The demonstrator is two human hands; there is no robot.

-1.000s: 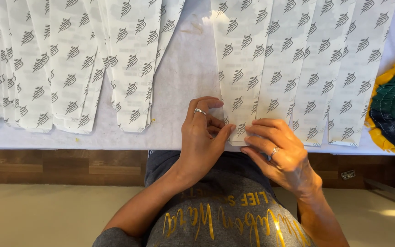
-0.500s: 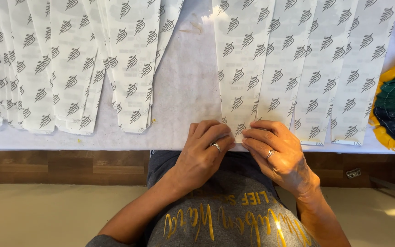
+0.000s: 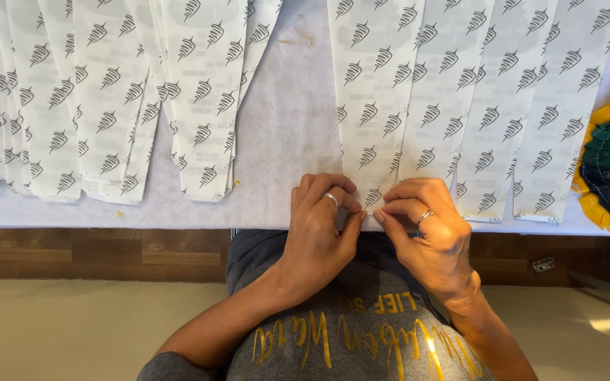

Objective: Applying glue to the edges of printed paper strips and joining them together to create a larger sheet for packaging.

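Fingertips of both hands meet at the near end of one printed paper strip (image 3: 372, 152), which lies on the white-covered table (image 3: 287, 134) and reaches away from the fingers. In the head view the left hand (image 3: 319, 229) and right hand (image 3: 428, 233) are closed in a pinch on that bottom edge; doing this well likely means small, even pressure, keeping the strip flat and square beside the neighbouring strips (image 3: 503, 106) just right of the fingers. Against the earlier frames, the left hand has dropped from resting higher on the strip down to the edge, closing toward the right.
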